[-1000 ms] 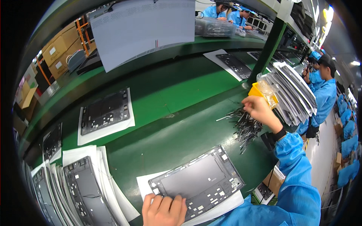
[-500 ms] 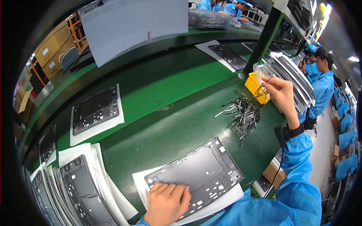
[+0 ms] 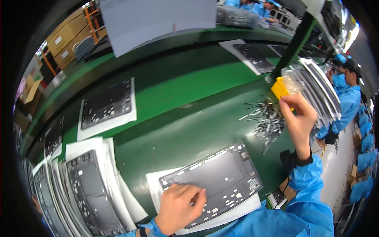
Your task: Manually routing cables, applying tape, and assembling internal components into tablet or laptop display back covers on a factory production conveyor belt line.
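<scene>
A dark tablet back cover (image 3: pixel 209 173) with small white pads lies tilted on a white sheet (image 3: pixel 156 185) in front of me. My left hand (image 3: pixel 178 208) rests at its near left edge with the fingers curled and the thumb toward the index finger. What may lie under those fingertips is hidden. To the right, my right hand (image 3: pixel 299 120) is raised beside a loose pile of thin black and silver strips (image 3: pixel 268 122). Its thumb and index finger are pinched together. Whether a strip is between them I cannot make out. Just beyond this hand stands a yellow bin (image 3: pixel 278 90) with clear plastic in it.
Several similar covers are stacked with white sheets (image 3: pixel 92 189) at the near left. Another cover (image 3: pixel 107 103) lies on a green belt (image 3: pixel 169 83), and one more (image 3: pixel 252 57) is farther right. A green post (image 3: pixel 294 43) rises near the bin. Co-workers in blue stand at the right.
The view has shifted, so the bench sits farther right and higher. My right hand has come back from the bin toward me; the black strip at its fingertips no longer shows. My left fingers have bunched up.
</scene>
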A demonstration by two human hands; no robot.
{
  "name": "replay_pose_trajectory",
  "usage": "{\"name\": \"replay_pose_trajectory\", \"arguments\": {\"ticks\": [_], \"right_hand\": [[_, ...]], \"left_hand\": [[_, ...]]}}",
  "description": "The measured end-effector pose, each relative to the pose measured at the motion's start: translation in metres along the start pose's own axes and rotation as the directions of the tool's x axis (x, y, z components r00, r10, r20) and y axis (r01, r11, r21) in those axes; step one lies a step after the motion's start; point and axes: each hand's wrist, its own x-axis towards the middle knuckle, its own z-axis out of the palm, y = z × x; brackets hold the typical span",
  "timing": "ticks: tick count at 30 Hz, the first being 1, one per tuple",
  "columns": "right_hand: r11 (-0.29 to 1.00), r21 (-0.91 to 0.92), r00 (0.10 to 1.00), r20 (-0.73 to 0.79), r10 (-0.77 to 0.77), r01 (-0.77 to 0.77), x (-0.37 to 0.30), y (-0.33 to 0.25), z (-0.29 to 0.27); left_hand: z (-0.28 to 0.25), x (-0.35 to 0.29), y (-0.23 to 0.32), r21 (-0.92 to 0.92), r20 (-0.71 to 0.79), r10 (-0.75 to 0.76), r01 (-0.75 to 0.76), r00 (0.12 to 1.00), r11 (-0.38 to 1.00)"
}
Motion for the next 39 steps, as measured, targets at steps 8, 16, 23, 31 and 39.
{"name": "replay_pose_trajectory", "arguments": {"ticks": [8, 16, 23, 31, 39], "right_hand": [[0.762, 0.627, 0.858, 0.292, -0.422, 0.161, -0.078, -0.100, 0.087], [0.670, 0.735, 0.758, 0.377, -0.533, 0.105, -0.095, -0.100, 0.088], [0.707, 0.689, 0.889, 0.410, -0.201, -0.158, -0.068, -0.077, 0.073], [0.663, 0.692, 0.869, 0.479, -0.123, -0.287, -0.068, -0.060, 0.076], [0.549, 0.695, 0.786, 0.609, -0.106, -0.465, -0.071, -0.054, 0.076]], "left_hand": [[-0.009, 0.009, -0.003, -0.838, 0.431, -0.348, 0.513, 0.832, 0.187], [-0.002, 0.006, -0.013, -0.805, 0.394, -0.336, 0.498, 0.856, 0.324], [0.003, 0.006, 0.000, -0.801, 0.231, -0.389, 0.401, 0.892, 0.444], [0.019, 0.006, -0.001, -0.836, 0.126, -0.428, 0.328, 0.895, 0.440], [0.031, 0.006, 0.001, -0.799, -0.062, -0.300, 0.132, 0.952, 0.587]]}}
